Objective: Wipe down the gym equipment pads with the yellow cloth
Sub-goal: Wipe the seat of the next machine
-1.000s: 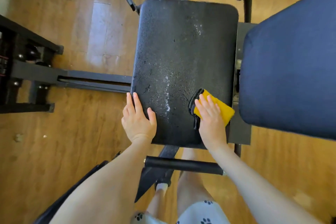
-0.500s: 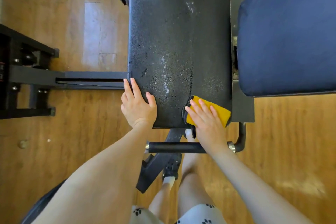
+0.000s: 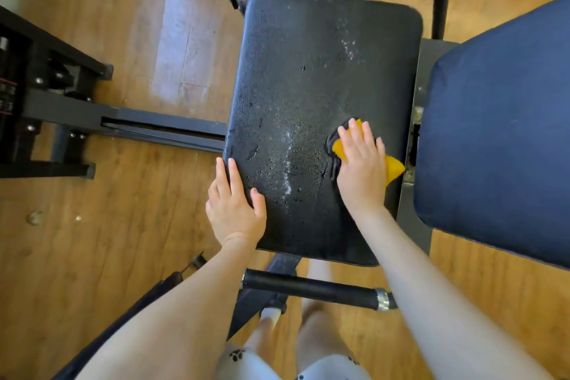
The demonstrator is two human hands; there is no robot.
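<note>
Yellow cloth (image 3: 393, 167): flat on black pad (image 3: 311, 77), near its right edge.
Right hand (image 3: 361, 163): fingers straight, slightly spread, pressing the cloth.
Left hand (image 3: 234, 203): open, resting on left edge.
Progress: white droplets remain mid-pad; blue pad (image 3: 499, 133) looks dry, I judge it waits.

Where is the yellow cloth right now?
In the head view, the yellow cloth lies under the right hand on the black vinyl pad, near its right edge beside the navy blue pad.
</note>
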